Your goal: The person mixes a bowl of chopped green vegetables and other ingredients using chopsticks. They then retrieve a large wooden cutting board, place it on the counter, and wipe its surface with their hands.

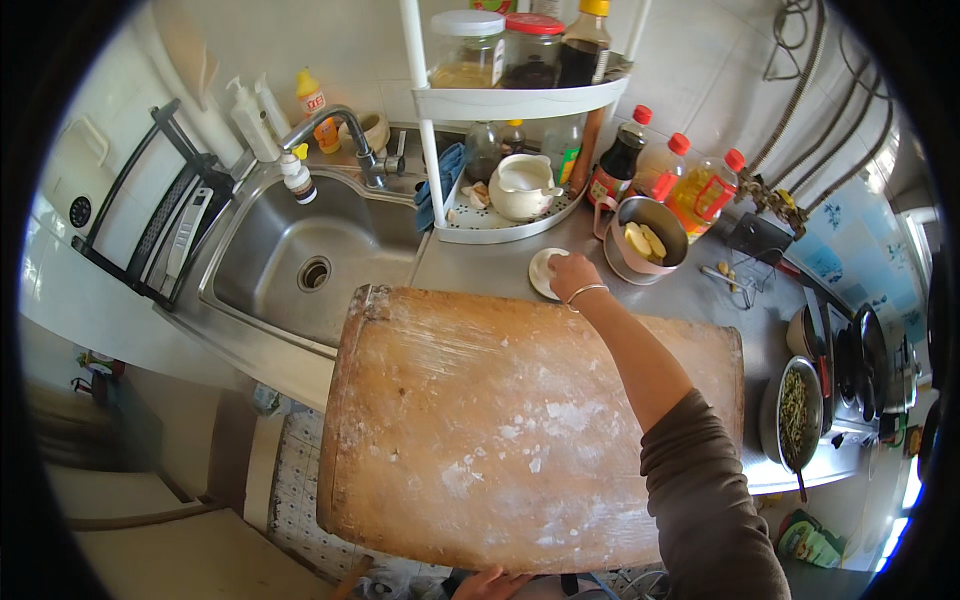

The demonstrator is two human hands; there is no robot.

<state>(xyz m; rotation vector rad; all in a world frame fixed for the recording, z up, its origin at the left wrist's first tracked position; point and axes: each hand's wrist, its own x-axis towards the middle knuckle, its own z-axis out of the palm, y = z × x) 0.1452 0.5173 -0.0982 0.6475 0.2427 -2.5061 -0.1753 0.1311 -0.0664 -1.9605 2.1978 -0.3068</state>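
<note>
A flour-dusted wooden board (pixel 480 390) lies before me, with patches of white flour and small crumbs on it. Beyond its far edge my right hand (pixel 574 277) reaches down to a small round white dish (pixel 541 279). The fingertips are at the dish, and the hand itself hides whatever may be between them. A bracelet circles that wrist. My left hand (pixel 491 583) is at the board's near edge, mostly cut off by the bottom of the picture; its fingers appear to touch the edge.
Right of the dish stands a pink-handled pot (pixel 613 251) holding pale peeled pieces. A steel bowl of chopped greens (pixel 793 420) sits farther right. The steel sink (pixel 300 240) is at left. A white corner rack (pixel 517 103) bears jars; red-capped bottles (pixel 705 187) stand behind the pot.
</note>
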